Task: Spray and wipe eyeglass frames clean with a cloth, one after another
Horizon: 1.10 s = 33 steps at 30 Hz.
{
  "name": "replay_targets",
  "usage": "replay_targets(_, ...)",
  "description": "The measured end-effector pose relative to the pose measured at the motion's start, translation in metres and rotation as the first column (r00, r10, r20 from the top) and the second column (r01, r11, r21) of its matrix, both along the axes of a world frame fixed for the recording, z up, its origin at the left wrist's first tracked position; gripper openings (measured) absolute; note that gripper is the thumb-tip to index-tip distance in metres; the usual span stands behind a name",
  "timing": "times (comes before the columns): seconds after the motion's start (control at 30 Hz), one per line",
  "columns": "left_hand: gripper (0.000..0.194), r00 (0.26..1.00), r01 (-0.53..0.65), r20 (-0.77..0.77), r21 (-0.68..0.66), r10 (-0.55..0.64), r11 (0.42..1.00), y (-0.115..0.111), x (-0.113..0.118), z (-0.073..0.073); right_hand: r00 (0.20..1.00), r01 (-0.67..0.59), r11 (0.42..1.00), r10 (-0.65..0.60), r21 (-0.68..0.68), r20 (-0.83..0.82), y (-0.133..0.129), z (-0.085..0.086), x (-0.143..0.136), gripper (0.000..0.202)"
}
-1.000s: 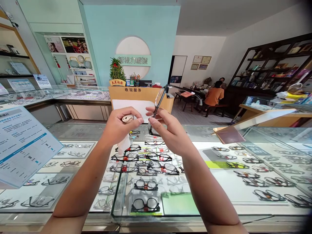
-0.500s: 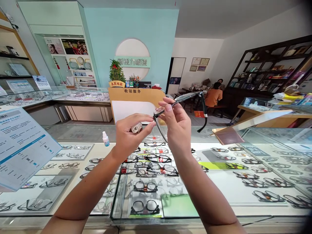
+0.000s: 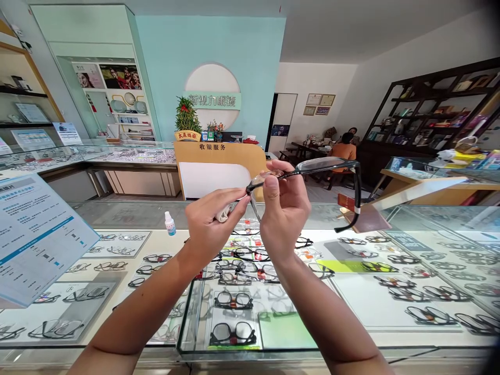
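Dark-framed eyeglasses (image 3: 322, 165) with clear lenses are held up above the glass counter, both hands on them. My left hand (image 3: 205, 219) pinches the frame's left corner, near the hinge, between thumb and fingertips. A crumpled pale cloth (image 3: 224, 213) is tucked in the same hand's grasp. My right hand (image 3: 285, 221) is closed about the left lens and bridge, thumb on the near side and fingers behind. One temple hangs out at the right with a red tag beside it; the other passes down partly behind my right hand.
Below lies a glass display case (image 3: 219, 357) with rows of spectacles. A small white bottle (image 3: 170, 224) stands on the counter at left, near a tilted information sheet (image 3: 39, 234). A slanted stand (image 3: 422, 194) is at right. Two people (image 3: 344, 148) sit at the far back.
The eyeglasses have turned and shifted to the right, their free temple now further right and lower. My right hand has rotated with them, while my left hand keeps its pinch at the corner.
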State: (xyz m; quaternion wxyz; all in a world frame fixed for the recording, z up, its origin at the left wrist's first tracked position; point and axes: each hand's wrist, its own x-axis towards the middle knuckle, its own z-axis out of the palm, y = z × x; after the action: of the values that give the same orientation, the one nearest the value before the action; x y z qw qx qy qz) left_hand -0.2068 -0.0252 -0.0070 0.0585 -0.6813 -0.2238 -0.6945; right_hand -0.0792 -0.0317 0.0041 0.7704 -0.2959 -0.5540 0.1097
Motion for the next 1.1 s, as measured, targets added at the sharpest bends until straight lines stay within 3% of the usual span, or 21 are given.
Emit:
replay_targets(0.17, 0.005, 1.000, 0.024, 0.016, 0.018, -0.024, 1.000, -0.002, 0.002, 0.001, 1.000, 0.011, 0.999, -0.011, 0.044, 0.003, 0.003, -0.005, -0.001, 0.035)
replay_targets(0.37, 0.007, 0.997, 0.063, 0.032, 0.065, -0.065, 0.996, 0.001, 0.004, -0.002, 0.995, 0.018, 0.978, 0.003, 0.208, -0.103, 0.013, -0.010, -0.004, 0.024)
replay_targets(0.6, 0.019, 0.990, 0.142, 0.020, -0.041, -0.141, 0.989, 0.002, 0.002, -0.003, 0.993, 0.031, 0.990, -0.015, 0.139, -0.113, 0.013, -0.008, -0.005, 0.024)
replay_targets(0.8, 0.023, 0.987, 0.157, 0.029, 0.019, -0.158, 0.987, 0.001, 0.003, -0.001, 0.974, -0.103, 0.990, 0.120, 0.099, -0.190, 0.009, -0.007, -0.009, 0.027)
replay_targets(1.1, 0.024, 0.977, 0.158, 0.140, 0.044, -0.163, 0.986, 0.005, 0.009, -0.007, 0.981, -0.106, 0.992, 0.116, 0.068, -0.158, -0.007, -0.001, -0.007, 0.031)
